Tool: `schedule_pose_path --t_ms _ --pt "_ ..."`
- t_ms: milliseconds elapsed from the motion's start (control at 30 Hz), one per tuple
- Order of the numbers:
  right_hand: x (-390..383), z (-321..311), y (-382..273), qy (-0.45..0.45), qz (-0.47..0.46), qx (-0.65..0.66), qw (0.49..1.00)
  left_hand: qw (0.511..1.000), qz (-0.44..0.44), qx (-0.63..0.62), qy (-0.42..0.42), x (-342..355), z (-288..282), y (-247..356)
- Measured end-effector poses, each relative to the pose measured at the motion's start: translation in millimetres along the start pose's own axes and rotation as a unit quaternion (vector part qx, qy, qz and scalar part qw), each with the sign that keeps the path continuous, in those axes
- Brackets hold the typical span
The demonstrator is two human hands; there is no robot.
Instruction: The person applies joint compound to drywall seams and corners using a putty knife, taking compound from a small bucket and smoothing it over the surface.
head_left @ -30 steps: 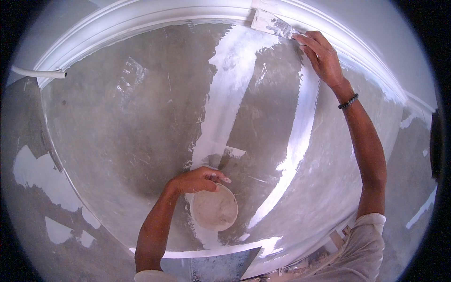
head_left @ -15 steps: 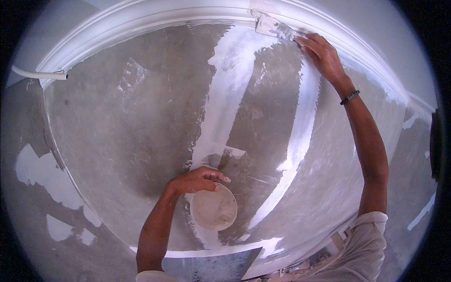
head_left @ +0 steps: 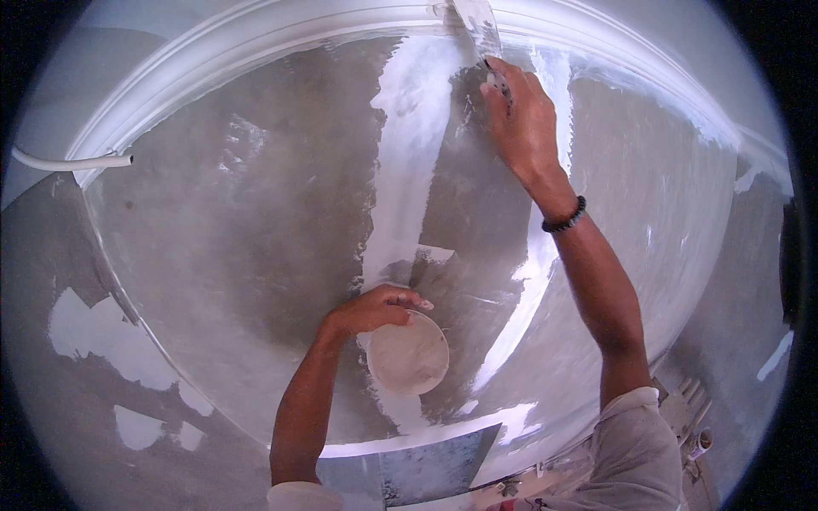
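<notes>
My right hand (head_left: 521, 115) grips a wide putty knife (head_left: 477, 27), its blade up at the white crown moulding (head_left: 281, 21) along the top of a grey plastered wall (head_left: 221, 221). A dark beaded bracelet is on that wrist. My left hand (head_left: 368, 311) holds a round tub (head_left: 409, 353) of pale, creamy compound by its rim, low in front of the wall; its fingertips are smeared white. A broad white filler band (head_left: 400, 170) runs down the wall between my hands, with a narrower one to the right.
A white pipe (head_left: 94, 162) juts out at the left corner. The side walls bear white patches (head_left: 94, 341). A dark opening or object (head_left: 788, 255) stands at the far right. Low at the right are boards and other clutter (head_left: 686, 404), with a small cylindrical container (head_left: 700, 443).
My right hand has moved left and turned, bringing the knife more upright at the moulding. My left hand and tub appear slightly higher and farther right in the view, which has shifted.
</notes>
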State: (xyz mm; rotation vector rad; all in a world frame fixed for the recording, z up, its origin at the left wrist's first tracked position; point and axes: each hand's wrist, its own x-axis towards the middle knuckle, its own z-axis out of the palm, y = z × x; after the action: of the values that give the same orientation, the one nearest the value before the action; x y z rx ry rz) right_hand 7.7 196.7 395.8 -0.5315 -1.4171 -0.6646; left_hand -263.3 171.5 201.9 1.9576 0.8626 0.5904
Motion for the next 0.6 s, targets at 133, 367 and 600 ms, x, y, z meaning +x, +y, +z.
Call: schedule_pose_path --t_ms 133,367,600 --pt "6.9 9.9 -19.1 -0.008 0.044 -0.016 0.999 1.000 -0.001 0.015 -0.005 -1.0 2.6 10.1" --pt "4.0 6.7 -32.9 -0.044 0.045 -0.065 0.996 1.000 -0.020 -0.005 -0.006 -3.9 3.7 13.2" --pt "8.0 -0.5 -36.9 -0.073 0.057 -0.086 0.992 1.000 -0.031 -0.002 0.002 -3.3 4.1 12.9"
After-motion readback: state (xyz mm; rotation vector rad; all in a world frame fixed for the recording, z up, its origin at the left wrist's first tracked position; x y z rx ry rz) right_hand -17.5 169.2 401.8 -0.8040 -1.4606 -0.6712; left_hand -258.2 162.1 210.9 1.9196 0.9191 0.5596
